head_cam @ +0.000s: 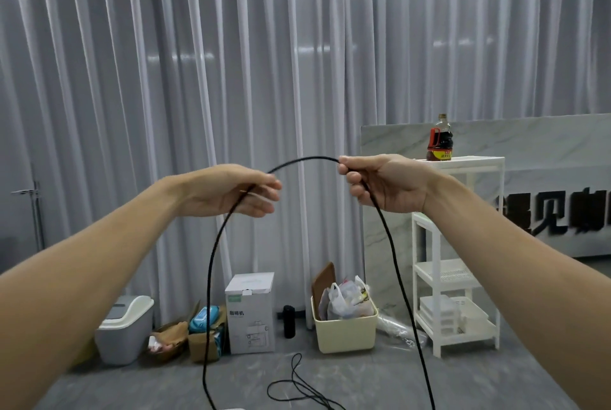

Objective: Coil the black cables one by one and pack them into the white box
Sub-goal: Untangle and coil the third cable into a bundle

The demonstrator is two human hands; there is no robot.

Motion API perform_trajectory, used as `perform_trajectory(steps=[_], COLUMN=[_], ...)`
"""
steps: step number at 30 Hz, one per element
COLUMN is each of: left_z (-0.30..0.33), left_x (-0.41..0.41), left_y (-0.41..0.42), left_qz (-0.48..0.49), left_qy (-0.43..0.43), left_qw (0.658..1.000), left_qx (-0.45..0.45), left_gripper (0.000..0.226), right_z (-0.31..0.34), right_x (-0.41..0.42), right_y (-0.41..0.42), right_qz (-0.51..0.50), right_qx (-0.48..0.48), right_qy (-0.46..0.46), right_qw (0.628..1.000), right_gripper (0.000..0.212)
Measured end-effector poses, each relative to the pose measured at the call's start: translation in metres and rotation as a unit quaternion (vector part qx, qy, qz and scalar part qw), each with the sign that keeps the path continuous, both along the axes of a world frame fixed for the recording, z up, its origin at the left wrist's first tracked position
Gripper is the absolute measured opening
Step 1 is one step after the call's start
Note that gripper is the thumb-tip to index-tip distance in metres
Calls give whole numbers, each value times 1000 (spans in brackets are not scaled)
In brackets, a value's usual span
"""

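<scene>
While raised at chest height before the grey curtain (198,62):
Left hand (228,189): fingers pinched on the black cable (211,260).
Right hand (383,183): fist curled round the same cable.
Cable: arched between both hands, two strands hanging toward the floor (363,380).
Second cable (297,383): loose loops on the floor.
White box (250,313): on the floor by the curtain, beside a cream bin (344,332).

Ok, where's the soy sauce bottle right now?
The soy sauce bottle stands on top of the white shelf unit at the right of the head view, just behind the right hand.
</scene>
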State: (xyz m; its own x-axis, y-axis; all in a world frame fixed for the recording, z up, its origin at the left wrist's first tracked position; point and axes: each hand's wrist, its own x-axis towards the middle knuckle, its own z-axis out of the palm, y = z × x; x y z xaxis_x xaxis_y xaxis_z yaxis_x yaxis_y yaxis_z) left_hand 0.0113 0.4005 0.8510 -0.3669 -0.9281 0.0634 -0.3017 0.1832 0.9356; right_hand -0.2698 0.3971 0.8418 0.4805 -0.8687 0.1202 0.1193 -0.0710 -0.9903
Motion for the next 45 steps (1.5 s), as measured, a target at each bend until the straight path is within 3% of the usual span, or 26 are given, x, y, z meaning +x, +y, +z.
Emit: perform_trajectory(steps=[3,8,21,24,28,34,41,45], left_z=[8,10,-24,-31,-39,-23,7,5], left_x=[-32,-49,30,55,74,27,-55,-41], left_y=[6,5,-7,-6,-7,3,16,13], left_qz=[-42,-63,26,32,52,12,-87,-78], left_qy=[-23,-50,106,114,121,48,3,30], left_qw=[999,996,994,993,991,998,996,996], left_qx=[-17,-43,-29,-19,-3,31,-18,-40], left_gripper=[34,22,20,63,75,46,26,22], right_z=[-4,-4,-1,-1,-1,2,-5,-4], right_x=[17,22,-26,-38,-45,-18,22,8], right_y=[-1,1,2,1,1,0,4,6], right_qz=[21,40,25,-1,-27,-5,85,84], right_qx=[-4,-1,11,7,11,10,-14,-3], right_qy=[49,73,-19,-40,-60,-55,6,-17], right_qw=[999,997,999,999,998,998,996,996], right_gripper=[22,25,15,14,12,15,14,16])
